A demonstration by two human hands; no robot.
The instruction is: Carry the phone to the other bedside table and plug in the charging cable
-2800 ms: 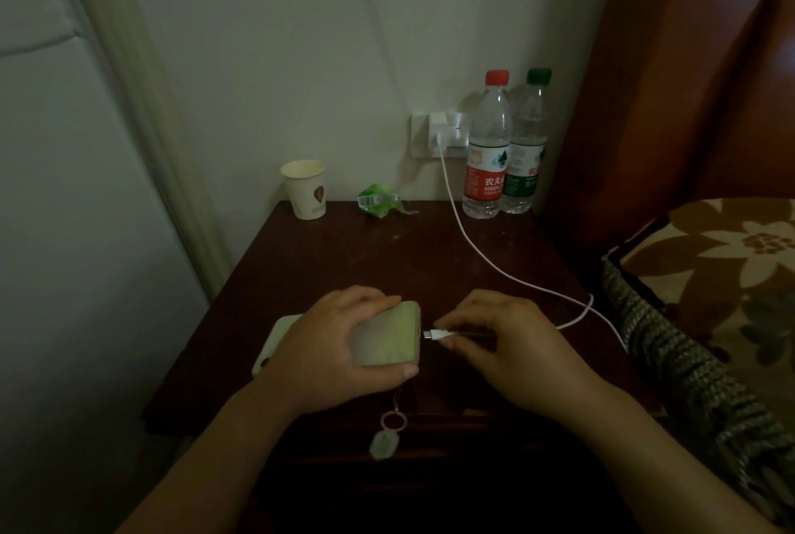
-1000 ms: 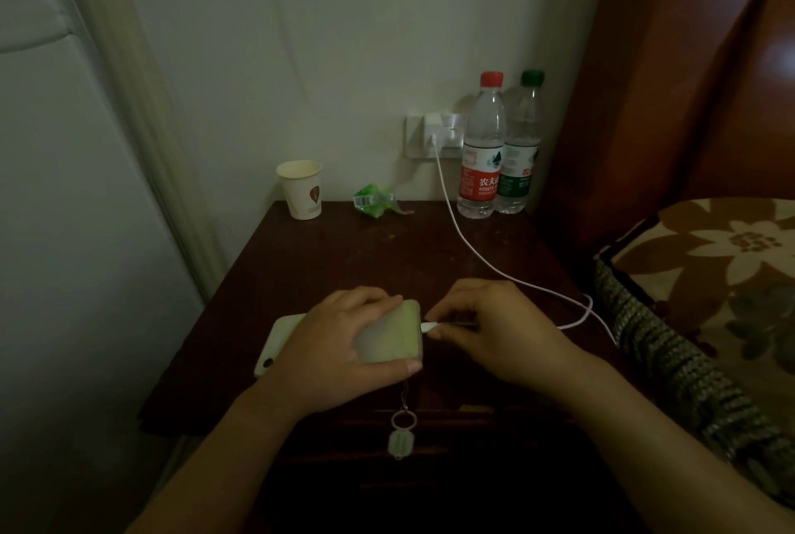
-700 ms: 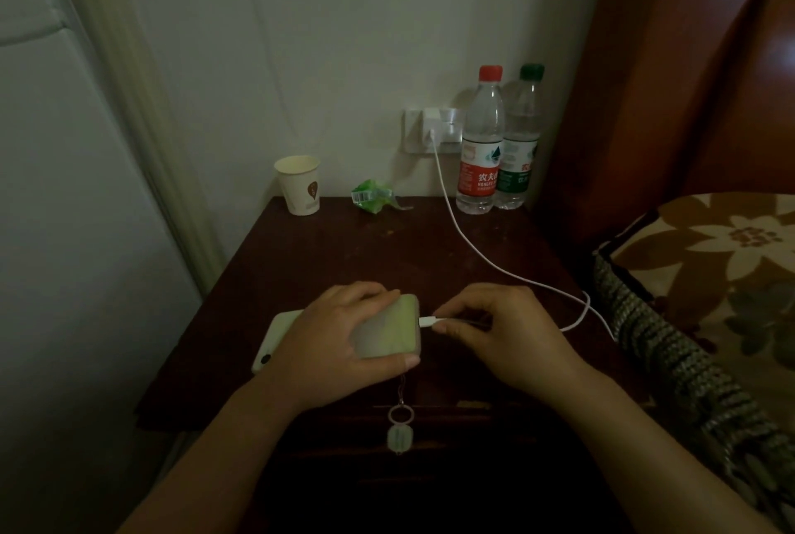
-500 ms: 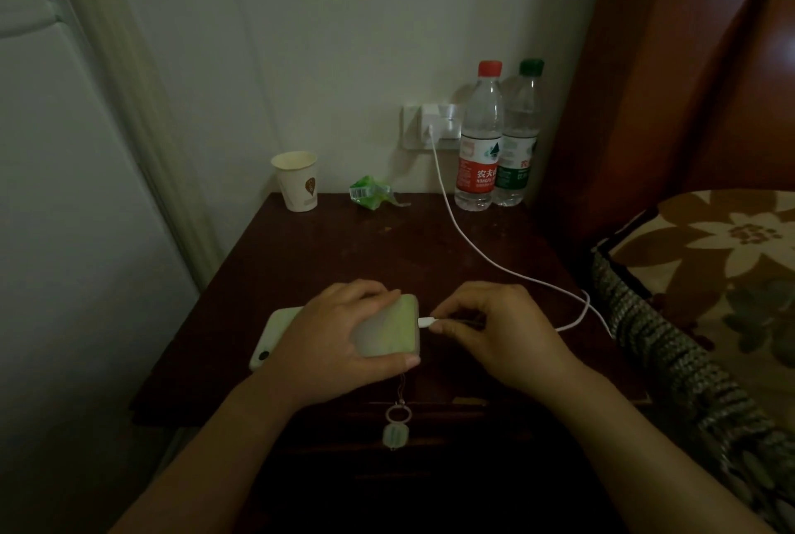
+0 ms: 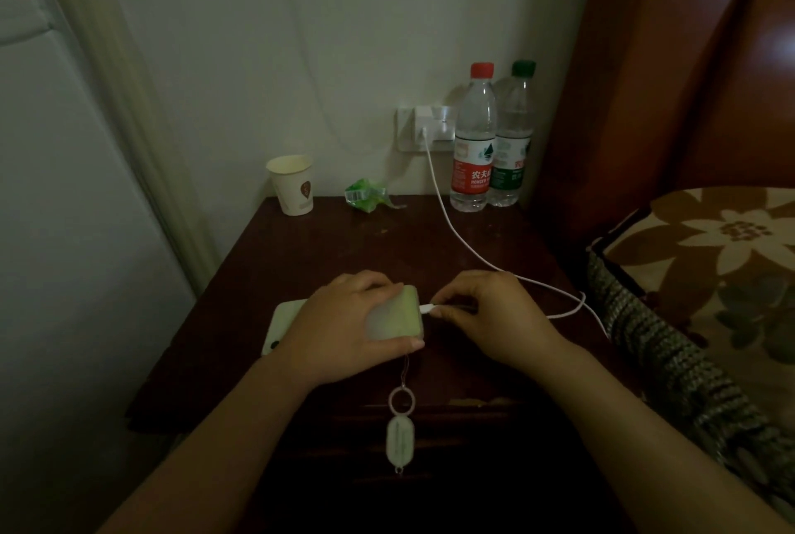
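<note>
Dark wood bedside table (image 5: 344, 258) carries the pale green phone (image 5: 395, 316) near its 6 o'clock edge, mostly hidden under the left hand (image 5: 344, 327), which clamps it flat. At 3 o'clock of the phone, the right hand (image 5: 490, 318) pinches the white charging cable (image 5: 451, 228), its plug now touching the phone's end instead of apart; whether it is seated cannot be told. A small oval charm (image 5: 400, 441) dangles over the table's front.

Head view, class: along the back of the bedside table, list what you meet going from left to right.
Paper cup → crumpled green wrapper → red-capped bottle → green-capped bottle.
</note>
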